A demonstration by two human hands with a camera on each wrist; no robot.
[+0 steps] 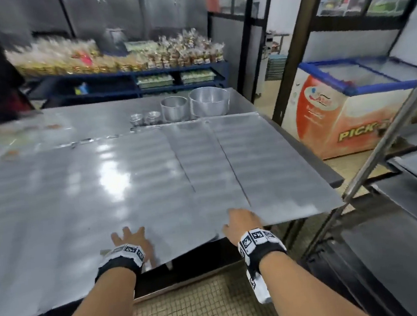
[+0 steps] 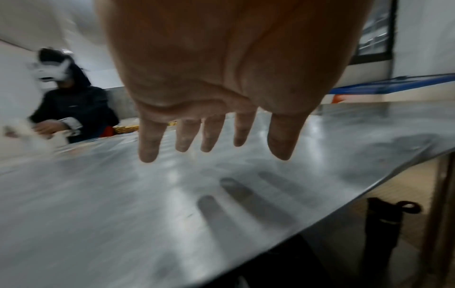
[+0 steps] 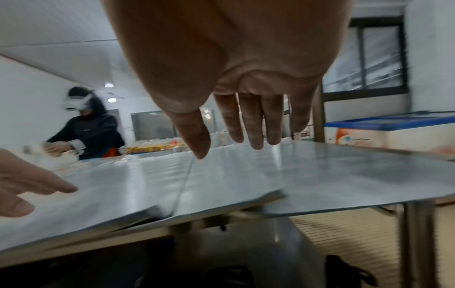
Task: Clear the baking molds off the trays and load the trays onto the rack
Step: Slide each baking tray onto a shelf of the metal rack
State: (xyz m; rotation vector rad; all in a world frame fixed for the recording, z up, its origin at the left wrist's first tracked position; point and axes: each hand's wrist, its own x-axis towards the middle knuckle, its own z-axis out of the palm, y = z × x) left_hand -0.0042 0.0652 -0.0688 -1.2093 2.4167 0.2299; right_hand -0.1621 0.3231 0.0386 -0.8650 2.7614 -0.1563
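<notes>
Item: flat metal trays (image 1: 266,157), overlapped in a fan on the steel surface (image 1: 58,121), their near corners jutting past its edge, directly under both grips.
Left grip: left hand (image 1: 131,238) was spread, fingers straight, holding nothing, just above the sheet metal.
Right grip: right hand (image 1: 242,219) was likewise flat and empty, at the top tray's near edge.
Molds: round tins (image 1: 208,101) stood well beyond the grips, off the trays.
Rack: rack (image 1: 394,165) stood to the right grip's outer side.
Handling note: best to pinch one tray's overhanging edge at two well-spread points, keep it level, slide rather than lift.
</notes>
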